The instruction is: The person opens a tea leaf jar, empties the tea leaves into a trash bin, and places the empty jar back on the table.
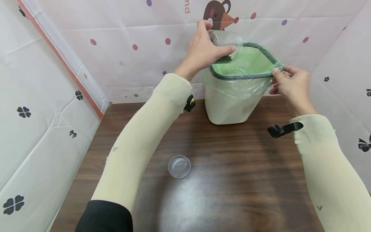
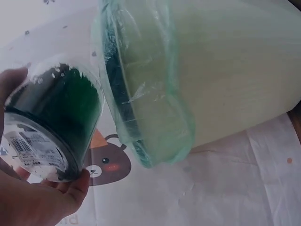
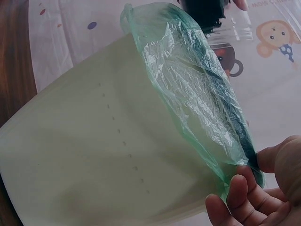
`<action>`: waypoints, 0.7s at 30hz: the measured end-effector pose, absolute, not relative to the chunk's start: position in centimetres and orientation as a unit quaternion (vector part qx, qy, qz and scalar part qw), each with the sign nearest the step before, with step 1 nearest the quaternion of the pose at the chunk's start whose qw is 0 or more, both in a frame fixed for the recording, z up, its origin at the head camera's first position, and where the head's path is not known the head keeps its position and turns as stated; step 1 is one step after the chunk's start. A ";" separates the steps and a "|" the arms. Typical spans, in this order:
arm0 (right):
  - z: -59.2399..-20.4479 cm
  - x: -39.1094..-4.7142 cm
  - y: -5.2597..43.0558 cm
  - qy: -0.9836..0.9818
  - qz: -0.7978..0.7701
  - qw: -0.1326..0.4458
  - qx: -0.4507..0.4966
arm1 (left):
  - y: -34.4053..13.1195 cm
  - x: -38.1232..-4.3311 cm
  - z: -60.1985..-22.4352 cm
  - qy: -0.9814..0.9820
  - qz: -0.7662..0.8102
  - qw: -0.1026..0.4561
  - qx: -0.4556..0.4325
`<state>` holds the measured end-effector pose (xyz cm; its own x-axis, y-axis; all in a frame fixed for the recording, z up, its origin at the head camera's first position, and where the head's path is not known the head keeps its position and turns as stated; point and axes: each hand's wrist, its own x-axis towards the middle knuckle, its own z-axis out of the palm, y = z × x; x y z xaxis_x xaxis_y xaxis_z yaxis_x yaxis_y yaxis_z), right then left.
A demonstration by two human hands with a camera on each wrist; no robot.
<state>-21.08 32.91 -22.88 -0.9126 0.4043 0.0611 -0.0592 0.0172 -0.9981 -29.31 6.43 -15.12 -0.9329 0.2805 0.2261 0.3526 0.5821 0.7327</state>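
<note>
My left hand (image 1: 204, 48) grips a clear plastic jar (image 1: 227, 38), tipped on its side with its mouth toward the bin. In the left wrist view the jar (image 2: 56, 113) carries a barcode label on its base and holds a dark green and black mass. Below and beside it stands a cream trash bin (image 1: 229, 106), lined with a thin green bag (image 1: 243, 88) folded over the dark rim. My right hand (image 1: 292, 83) pinches the bag and rim at the bin's right corner. A round clear lid (image 1: 179, 167) lies on the table.
The brown wooden table (image 1: 220, 193) carries the bin at its far edge. Behind stands a wall covering (image 1: 116, 64) printed with dots and a cartoon bear, and side sheets with clover prints. Black wrist camera mounts (image 1: 285, 129) sit on the sleeves.
</note>
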 end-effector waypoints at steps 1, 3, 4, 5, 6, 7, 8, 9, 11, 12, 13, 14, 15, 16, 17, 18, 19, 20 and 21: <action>-22.9 -21.1 32.8 -0.694 0.689 0.167 -0.123 | 6.4 -29.4 -15.2 -0.888 -0.424 0.047 -0.175; -23.1 -21.2 32.5 -0.698 0.686 0.166 -0.121 | 6.2 -29.5 -15.3 -0.890 -0.418 0.057 -0.170; -23.1 -21.3 32.4 -0.700 0.684 0.166 -0.119 | 6.1 -29.6 -15.4 -0.892 -0.415 0.060 -0.168; -23.2 -21.3 32.3 -0.701 0.684 0.166 -0.118 | 5.9 -29.6 -15.5 -0.895 -0.408 0.065 -0.166; -23.2 -21.4 32.1 -0.703 0.682 0.166 -0.118 | 5.7 -29.7 -15.6 -0.897 -0.402 0.068 -0.168; -23.3 -21.4 32.0 -0.704 0.681 0.167 -0.118 | 5.5 -29.8 -15.6 -0.898 -0.399 0.071 -0.171; -23.3 -21.4 32.0 -0.707 0.677 0.167 -0.119 | 5.3 -29.9 -15.7 -0.898 -0.397 0.072 -0.173; -23.3 -21.5 31.9 -0.707 0.677 0.168 -0.120 | 5.1 -30.0 -15.7 -0.898 -0.398 0.072 -0.174; -23.3 -21.5 31.9 -0.706 0.677 0.169 -0.121 | 4.8 -30.2 -15.7 -0.896 -0.403 0.070 -0.172; -23.2 -21.5 31.9 -0.706 0.677 0.170 -0.122 | 4.7 -30.2 -15.7 -0.895 -0.406 0.069 -0.171; -23.2 -21.5 31.9 -0.705 0.677 0.171 -0.123 | 4.6 -30.3 -15.7 -0.894 -0.410 0.067 -0.167; -23.2 -21.5 31.8 -0.704 0.678 0.171 -0.123 | 4.5 -30.3 -15.7 -0.893 -0.413 0.067 -0.164; -23.1 -21.5 31.8 -0.703 0.678 0.172 -0.124 | 4.4 -30.3 -15.7 -0.893 -0.416 0.066 -0.160; -23.1 -21.5 31.8 -0.704 0.678 0.172 -0.124 | 4.4 -30.3 -15.7 -0.893 -0.418 0.065 -0.156; -23.0 -21.5 31.8 -0.703 0.679 0.172 -0.123 | 4.3 -30.3 -15.7 -0.892 -0.420 0.065 -0.155; -23.0 -21.5 31.8 -0.703 0.679 0.172 -0.123 | 4.3 -30.2 -15.8 -0.891 -0.421 0.064 -0.154; -23.0 -21.5 31.8 -0.702 0.680 0.171 -0.123 | 4.3 -30.2 -15.8 -0.891 -0.423 0.064 -0.152; -22.9 -21.5 31.8 -0.703 0.679 0.171 -0.124 | 4.2 -30.2 -15.8 -0.890 -0.425 0.062 -0.152; -22.9 -21.5 31.8 -0.704 0.678 0.170 -0.124 | 4.2 -30.2 -15.9 -0.890 -0.426 0.061 -0.151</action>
<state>-21.52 31.80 -22.90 -0.9112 0.4057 0.0713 -0.0558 0.0498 -0.9972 -30.18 4.19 -15.87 -0.9467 0.2175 0.2378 0.3216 0.5910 0.7398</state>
